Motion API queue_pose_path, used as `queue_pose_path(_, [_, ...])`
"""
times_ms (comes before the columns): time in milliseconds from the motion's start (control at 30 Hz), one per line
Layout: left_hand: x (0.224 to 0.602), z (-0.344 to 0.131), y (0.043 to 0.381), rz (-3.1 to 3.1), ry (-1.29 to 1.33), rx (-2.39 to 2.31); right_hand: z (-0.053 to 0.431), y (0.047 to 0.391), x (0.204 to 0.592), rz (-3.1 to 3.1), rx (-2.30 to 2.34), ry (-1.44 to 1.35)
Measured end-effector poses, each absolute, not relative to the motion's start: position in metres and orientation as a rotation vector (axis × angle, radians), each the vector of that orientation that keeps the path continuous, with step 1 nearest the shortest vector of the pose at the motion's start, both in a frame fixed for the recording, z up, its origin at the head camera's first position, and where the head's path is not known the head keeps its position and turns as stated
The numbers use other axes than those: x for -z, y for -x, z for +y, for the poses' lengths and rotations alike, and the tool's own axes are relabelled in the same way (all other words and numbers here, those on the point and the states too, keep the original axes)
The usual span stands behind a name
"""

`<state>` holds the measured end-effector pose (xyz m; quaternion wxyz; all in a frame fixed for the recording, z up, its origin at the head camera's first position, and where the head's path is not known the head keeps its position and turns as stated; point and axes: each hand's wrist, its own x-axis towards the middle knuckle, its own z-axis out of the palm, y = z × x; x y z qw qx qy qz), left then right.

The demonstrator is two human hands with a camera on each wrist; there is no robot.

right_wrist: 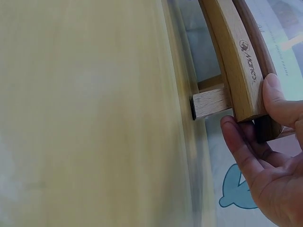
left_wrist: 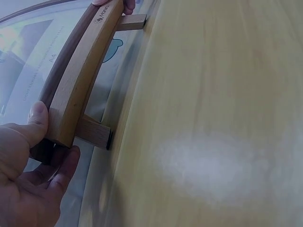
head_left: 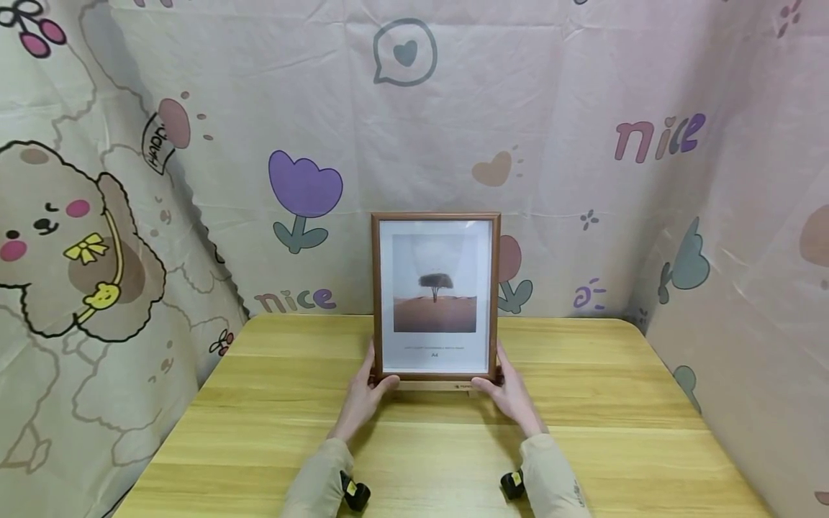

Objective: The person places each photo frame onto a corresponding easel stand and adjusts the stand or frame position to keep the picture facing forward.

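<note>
A brown-rimmed picture frame point(head_left: 435, 288) with a print of a lone tree stands upright, leaning slightly back, on the ledge point(head_left: 424, 386) of a small wooden tabletop easel. My left hand point(head_left: 364, 392) grips the frame's lower left corner, thumb on the front and fingers behind. At the lower right corner, my right hand point(head_left: 513, 392) holds it the same way. Both wrist views show the thumbs pressed on the frame's rim beside the easel ledge. Short wooden feet point(left_wrist: 94, 131) with dark tips jut out under the ledge. The easel's back is hidden by the frame.
The wood-grain table point(head_left: 615, 432) extends to both sides and toward me. A printed cloth point(head_left: 414, 129) hangs behind its far edge, with more cloth at the left and right. Black wrist cameras point(head_left: 355, 493) are strapped over the beige sleeves.
</note>
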<state>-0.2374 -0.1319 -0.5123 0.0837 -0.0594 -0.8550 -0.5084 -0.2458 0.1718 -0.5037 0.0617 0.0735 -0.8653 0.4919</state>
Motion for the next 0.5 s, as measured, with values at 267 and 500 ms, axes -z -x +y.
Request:
queue_pose_path(267, [0.5108,-0.1281,0.2397,-2.549,0.195,1.524,0.1754,0.2472,0.5059,-2.617,-1.468,-0.215])
queue_pose_path(500, [0.5110,-0.1250,0.2420,-2.551,0.214,1.524,0.1795,0.2469,0.5064,-2.607,-1.453,-0.219])
